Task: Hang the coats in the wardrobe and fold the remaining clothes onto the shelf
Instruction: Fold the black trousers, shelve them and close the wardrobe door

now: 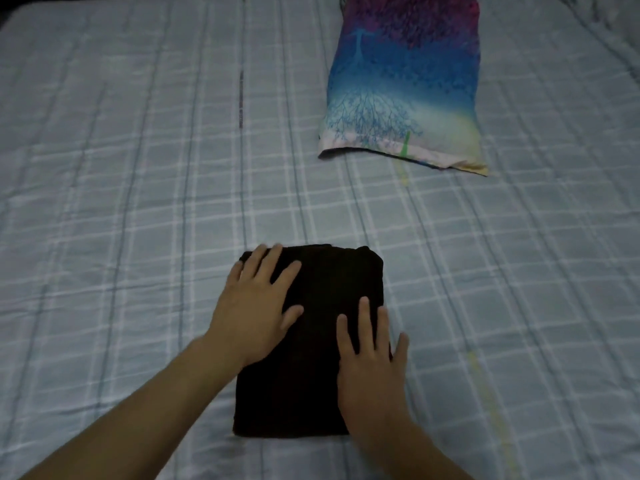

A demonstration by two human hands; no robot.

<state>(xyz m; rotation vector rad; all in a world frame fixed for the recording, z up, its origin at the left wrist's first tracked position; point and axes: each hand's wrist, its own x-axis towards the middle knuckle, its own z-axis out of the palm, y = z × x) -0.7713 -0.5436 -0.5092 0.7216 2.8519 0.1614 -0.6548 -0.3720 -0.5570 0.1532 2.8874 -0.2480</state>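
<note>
A dark brown garment (322, 386), folded into a neat rectangle, lies on the bed near the front middle. My left hand (258, 306) rests flat on its far left part, fingers spread and straight. Flat on the garment's right side lies my right hand (372, 355), its fingers straight and its little finger reaching past the cloth's right edge. Neither hand grips the cloth.
The bed carries a pale blue sheet (138, 185) with a white check pattern across the whole view. A pillow (405, 84) in a purple, blue and pale yellow tree print lies at the far right. No wardrobe, shelf or coat is in view.
</note>
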